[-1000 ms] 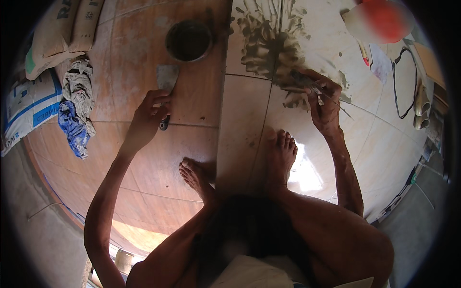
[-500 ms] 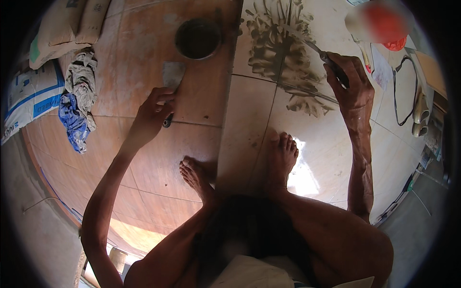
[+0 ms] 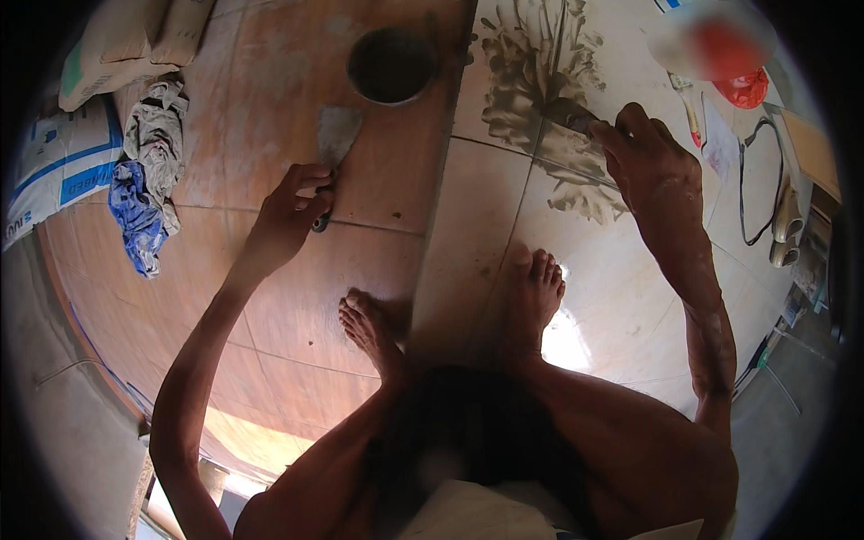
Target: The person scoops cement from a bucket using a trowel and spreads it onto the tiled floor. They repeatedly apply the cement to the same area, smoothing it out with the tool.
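Observation:
My left hand [image 3: 292, 207] grips the dark handle of a scraper with a broad grey blade [image 3: 337, 130], low over the brownish tiles. My right hand [image 3: 657, 171] is closed on a second flat tool [image 3: 567, 115], whose blade lies over grey-brown slurry [image 3: 504, 117] smeared across pale tiles and their joints. Its handle is mostly hidden by my fingers. A round dark bowl [image 3: 390, 67] sits above the scraper, left of the raised-looking seam between brownish and pale tiles.
Stacked sacks [image 3: 130, 45], a blue-and-white bag [image 3: 58, 162] and crumpled rags [image 3: 148, 180] lie at left. At right are a brush [image 3: 684, 99], a blurred red object [image 3: 729, 54], a dark cord [image 3: 745, 180] and tan sandals [image 3: 786, 229]. My bare feet [image 3: 540, 288] rest below the smear.
My right hand has moved right and turned, and its tool's blade has shifted within the smear. My left hand still holds the scraper.

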Tool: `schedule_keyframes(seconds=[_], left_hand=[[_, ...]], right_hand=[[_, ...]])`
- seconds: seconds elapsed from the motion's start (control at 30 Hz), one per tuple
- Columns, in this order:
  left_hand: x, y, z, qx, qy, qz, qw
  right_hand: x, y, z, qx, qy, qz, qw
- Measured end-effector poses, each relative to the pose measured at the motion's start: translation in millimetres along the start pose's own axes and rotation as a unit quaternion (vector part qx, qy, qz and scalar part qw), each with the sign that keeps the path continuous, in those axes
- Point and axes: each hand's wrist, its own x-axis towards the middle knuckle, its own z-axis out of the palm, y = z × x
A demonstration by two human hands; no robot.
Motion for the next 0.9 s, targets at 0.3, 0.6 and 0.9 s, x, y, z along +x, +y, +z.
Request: schedule_keyframes(seconds=[0.3, 0.6, 0.9], left_hand=[[-3, 18, -5, -0.014, 0.006, 0.021, 1.000], [-1, 13, -1, -0.010, 0.016, 0.008, 1.000], [1, 14, 0, 0.000, 0.012, 0.004, 1.000]], right_hand=[[-3, -2, 9, 0.042, 0.029, -0.026, 0.998], [3, -3, 7, 0.078, 0.024, -0.052, 0.995], [2, -11, 5, 0.064, 0.027, -0.111, 0.991]])
